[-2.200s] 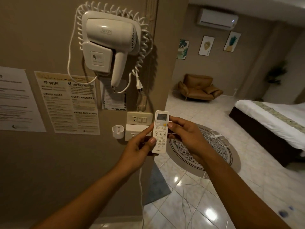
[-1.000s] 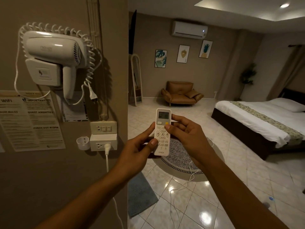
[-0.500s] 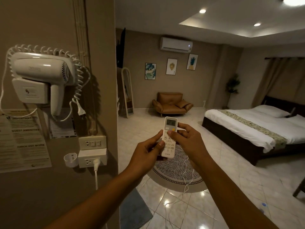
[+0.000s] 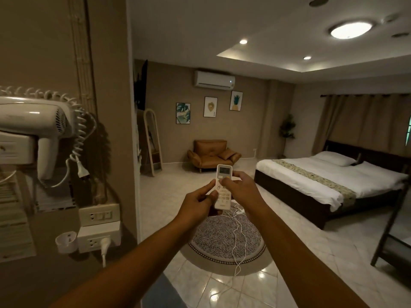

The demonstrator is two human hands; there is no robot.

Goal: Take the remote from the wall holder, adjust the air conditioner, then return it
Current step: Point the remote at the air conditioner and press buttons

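Wall holder point(image 4: 66, 241) sits low on the wall, well left of and below the remote point(image 4: 223, 185), and is empty. The left hand point(image 4: 198, 202) pinches the remote's lower body while the right hand point(image 4: 239, 188) closes on its right edge, thumb on the upper buttons — long axis near upright, display end tilted toward the air conditioner point(image 4: 214, 80), which is high on the far wall almost straight above the remote. Versus 0.5 s ago: grip unchanged; view has tipped up and right, so the holder lies further left of the remote — the return looks like a leftward reach, left hand nearer.
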